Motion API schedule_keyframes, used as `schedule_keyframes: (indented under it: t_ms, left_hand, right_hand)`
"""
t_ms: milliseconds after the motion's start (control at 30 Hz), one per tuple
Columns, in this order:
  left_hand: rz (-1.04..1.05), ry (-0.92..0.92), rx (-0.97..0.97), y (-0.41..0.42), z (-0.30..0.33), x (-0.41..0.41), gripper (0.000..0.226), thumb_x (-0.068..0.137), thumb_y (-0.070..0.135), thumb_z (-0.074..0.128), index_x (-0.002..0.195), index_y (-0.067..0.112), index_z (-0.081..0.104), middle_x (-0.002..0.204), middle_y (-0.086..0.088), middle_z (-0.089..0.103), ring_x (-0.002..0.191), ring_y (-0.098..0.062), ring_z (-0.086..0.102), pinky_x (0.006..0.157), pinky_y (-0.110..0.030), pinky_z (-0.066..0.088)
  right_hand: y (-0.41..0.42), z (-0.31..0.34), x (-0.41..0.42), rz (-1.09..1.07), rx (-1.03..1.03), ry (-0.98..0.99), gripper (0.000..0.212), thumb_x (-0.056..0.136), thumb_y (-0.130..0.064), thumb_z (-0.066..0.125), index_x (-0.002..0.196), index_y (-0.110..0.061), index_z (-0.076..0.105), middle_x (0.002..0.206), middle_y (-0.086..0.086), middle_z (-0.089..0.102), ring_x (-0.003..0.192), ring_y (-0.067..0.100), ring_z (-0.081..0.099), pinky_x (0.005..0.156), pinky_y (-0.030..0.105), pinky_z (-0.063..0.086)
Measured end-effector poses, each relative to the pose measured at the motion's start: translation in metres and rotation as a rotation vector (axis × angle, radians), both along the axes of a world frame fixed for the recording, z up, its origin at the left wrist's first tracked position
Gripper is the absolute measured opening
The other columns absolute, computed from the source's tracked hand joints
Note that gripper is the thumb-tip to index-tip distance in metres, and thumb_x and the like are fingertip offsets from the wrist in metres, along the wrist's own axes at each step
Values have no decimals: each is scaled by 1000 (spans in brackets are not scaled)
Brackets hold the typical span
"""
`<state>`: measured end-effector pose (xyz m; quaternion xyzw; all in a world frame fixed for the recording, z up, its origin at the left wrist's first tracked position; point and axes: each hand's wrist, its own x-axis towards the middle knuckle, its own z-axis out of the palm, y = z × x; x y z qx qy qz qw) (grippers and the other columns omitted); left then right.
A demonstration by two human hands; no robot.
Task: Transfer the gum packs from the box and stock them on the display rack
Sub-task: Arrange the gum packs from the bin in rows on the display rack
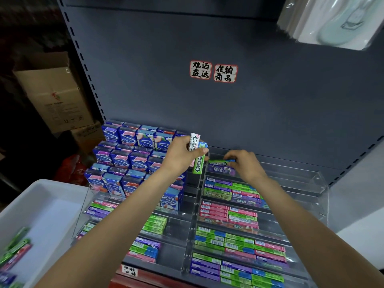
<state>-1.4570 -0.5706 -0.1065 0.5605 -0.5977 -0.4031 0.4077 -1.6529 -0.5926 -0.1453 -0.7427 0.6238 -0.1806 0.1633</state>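
My left hand (182,155) grips a small bundle of slim gum packs (197,151), white and green ones marked Doublemint, held upright over the top of the rack. My right hand (243,163) pinches a green gum pack (218,162) lying flat in the top right tier of the clear acrylic display rack (307,183), above a purple pack. The tiers below hold rows of green, pink, purple and blue packs. A white plastic box (41,196) at the lower left holds more gum packs (14,252) in its near corner.
Blue carton-style gum boxes (128,154) fill the rack's upper left steps. A dark shelf back panel with two handwritten labels (213,71) rises behind. Cardboard cartons (52,90) stand at the left. Bagged goods (332,19) hang at the top right.
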Motion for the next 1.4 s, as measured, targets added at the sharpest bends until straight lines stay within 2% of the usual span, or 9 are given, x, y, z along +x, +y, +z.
schedule_keyframes:
  t_ms: [67, 200, 400, 700, 833, 967, 1067, 1167, 1400]
  left_hand:
    - [-9, 7, 8, -2, -1, 0, 13, 83, 18, 70, 92, 9, 67, 93, -6, 72, 85, -19, 70, 85, -41, 55]
    - [-34, 29, -3, -2, 1, 0, 5, 84, 15, 69, 87, 13, 64, 84, 2, 71, 72, -4, 70, 69, -17, 55]
    - [-63, 66, 5, -2, 0, -1, 11, 85, 11, 68, 95, 8, 64, 92, -3, 72, 73, -7, 71, 70, -18, 56]
    - [-61, -14, -10, -2, 2, -8, 13, 84, 17, 69, 95, 11, 65, 77, 14, 63, 60, 12, 61, 54, -3, 43]
    - [-45, -26, -4, 0, 1, -8, 15, 83, 20, 70, 95, 12, 66, 79, 12, 66, 65, 8, 63, 59, -5, 45]
    - [-24, -23, 8, 1, 2, -9, 13, 81, 23, 72, 91, 16, 68, 86, 5, 69, 84, -10, 66, 75, -22, 50]
    - [10, 55, 30, 2, 6, -13, 12, 79, 21, 75, 87, 14, 69, 90, -10, 72, 89, -28, 68, 79, -37, 55]
    - [37, 100, 34, 2, 8, -17, 9, 75, 20, 78, 78, 21, 69, 92, -17, 72, 91, -36, 67, 80, -46, 56]
    - [-39, 202, 32, 0, 6, -27, 6, 79, 14, 74, 82, 17, 70, 83, -11, 72, 71, -19, 70, 65, -28, 59]
  right_hand:
    - [-1, 3, 0, 21, -7, 47, 20, 91, -7, 58, 108, -11, 67, 112, 11, 65, 99, 26, 61, 87, 33, 49]
    - [-2, 6, -2, 73, 8, 136, 21, 90, -8, 58, 106, -13, 70, 108, 9, 67, 95, 25, 62, 87, 40, 50]
    - [0, 11, -7, 93, 108, 22, 22, 92, -12, 56, 110, -12, 69, 109, 5, 69, 97, 16, 61, 83, 22, 42]
    - [6, 8, -8, 57, 127, -68, 25, 93, -18, 56, 114, -9, 65, 110, 7, 68, 92, 14, 60, 83, 24, 45]
    - [5, 7, -9, 54, 133, -56, 27, 93, -19, 56, 117, -10, 64, 113, 7, 67, 96, 16, 61, 83, 23, 45]
    - [7, 9, -8, 52, 57, -65, 25, 93, -19, 56, 115, -10, 65, 112, 5, 66, 98, 15, 60, 85, 21, 42]
    - [14, 18, -1, 34, -12, -320, 20, 93, -20, 56, 108, -15, 67, 101, -3, 67, 92, 9, 60, 85, 21, 43]
    - [24, 31, 11, 97, 94, -695, 20, 90, -14, 60, 109, -21, 63, 96, 1, 68, 84, 9, 66, 80, 23, 52]
    - [27, 38, 15, 76, 87, -721, 43, 77, -3, 73, 116, -14, 59, 83, 6, 68, 71, 10, 65, 75, 18, 54]
